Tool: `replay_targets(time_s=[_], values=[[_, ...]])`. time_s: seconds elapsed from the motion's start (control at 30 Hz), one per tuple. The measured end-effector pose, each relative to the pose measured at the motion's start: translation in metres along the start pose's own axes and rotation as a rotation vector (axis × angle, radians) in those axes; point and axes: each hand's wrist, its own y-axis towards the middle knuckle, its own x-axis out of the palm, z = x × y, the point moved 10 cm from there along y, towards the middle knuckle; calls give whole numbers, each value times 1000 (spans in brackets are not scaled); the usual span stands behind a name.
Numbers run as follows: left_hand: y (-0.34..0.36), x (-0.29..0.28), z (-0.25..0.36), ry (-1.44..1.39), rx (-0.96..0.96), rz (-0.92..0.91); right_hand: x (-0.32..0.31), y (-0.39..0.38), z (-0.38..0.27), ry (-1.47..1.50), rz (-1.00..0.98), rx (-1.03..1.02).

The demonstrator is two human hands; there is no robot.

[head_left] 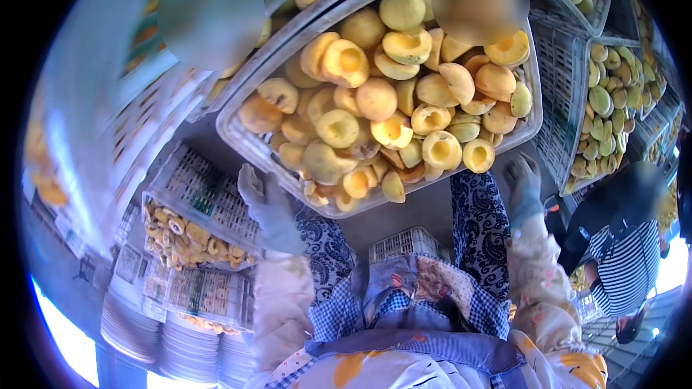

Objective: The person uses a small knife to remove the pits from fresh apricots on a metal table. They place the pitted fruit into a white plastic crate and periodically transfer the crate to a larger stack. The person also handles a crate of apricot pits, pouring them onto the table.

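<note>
Crate (238,140) of halved peaches (393,94) (gloved hands underneath) crowds neighbouring fruit crates (569,94).

The white crate (245,145) looks like matt moulded plastic with a lattice wall, and the halved yellow fruit (389,101) in it shows smooth, moist-looking flesh. Below the crate, both gloved hands, left hand (268,205) and right hand (524,186), wear dull grey cloth-like gloves, above soft printed fabric sleeves (537,281).

Both gloved hands — left (263,198), right (522,184) — grip a white crate (238,140) of halved peaches (389,104).
</note>
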Motion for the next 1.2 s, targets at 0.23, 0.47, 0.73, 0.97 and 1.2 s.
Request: replay_targets(time_s=[0.23,0.47,0.73,0.97,1.2], values=[[-49,119,82,780,1012,-410,151,4,-226,-417,-213,-637],[13,14,32,410,590,-186,246,11,-249,-576,-198,-989],[12,45,46,788,726,-99,256,17,-243,-627,-147,-1080],[5,27,89,239,720,-183,217,42,-270,-387,-221,-753],[62,113,158,430,762,-214,210,92,-277,-856,-112,-584]])
